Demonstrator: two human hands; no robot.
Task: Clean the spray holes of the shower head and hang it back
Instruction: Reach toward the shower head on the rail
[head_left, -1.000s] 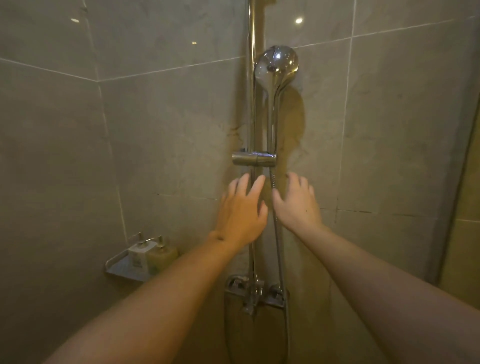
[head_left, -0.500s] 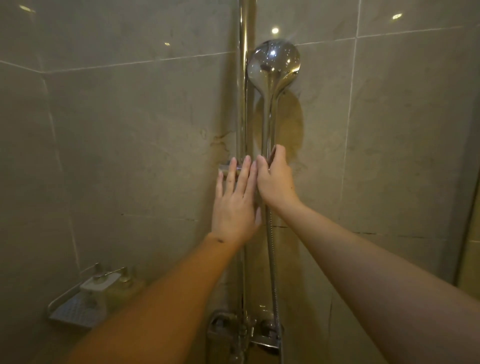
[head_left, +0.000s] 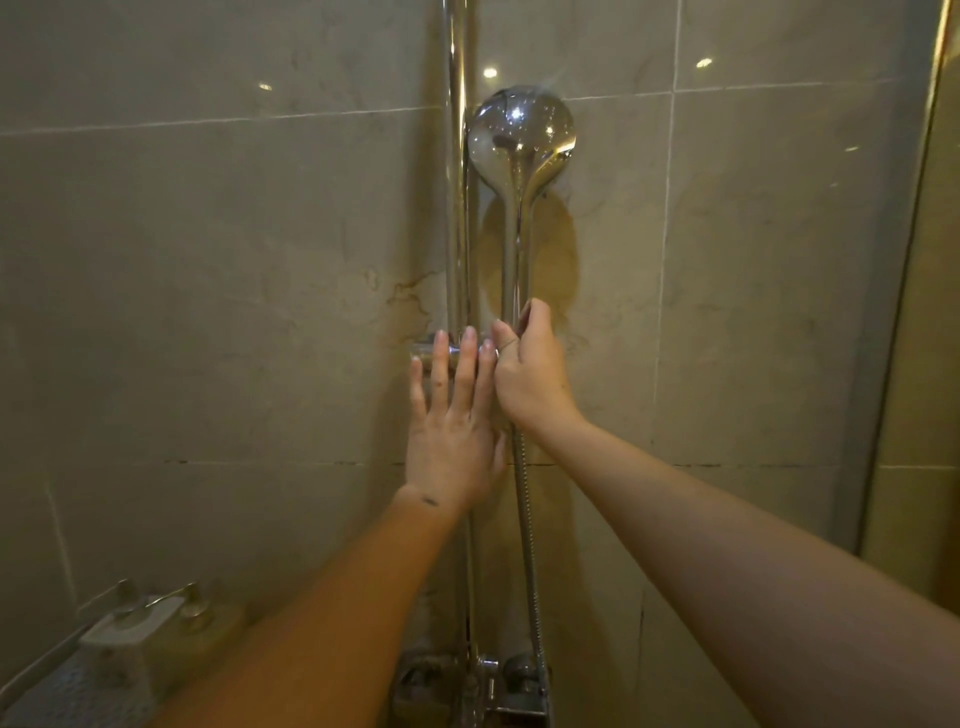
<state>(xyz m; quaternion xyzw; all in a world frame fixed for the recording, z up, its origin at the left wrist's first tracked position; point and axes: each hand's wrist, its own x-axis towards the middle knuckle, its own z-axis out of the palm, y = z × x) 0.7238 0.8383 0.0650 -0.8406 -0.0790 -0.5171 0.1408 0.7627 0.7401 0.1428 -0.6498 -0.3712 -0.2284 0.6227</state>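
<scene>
Hands met at the bracket (head_left: 439, 356) on the rail (head_left: 457, 208): the left hand (head_left: 454, 426) lay flat with fingers spread over it, while just beside it the right hand (head_left: 530, 374) curled around the shower head's handle. Above both hands, the shower head (head_left: 522, 137) sat upright in its holder, back toward the camera, so cleaning seemingly hadn't started; lifting, scrubbing and rehanging remained. Far below the left hand stood a corner shelf (head_left: 62, 670) with bottles (head_left: 171, 618). Under the right hand, the hose (head_left: 527, 545) dropped to the tap (head_left: 488, 680) and might snag.
</scene>
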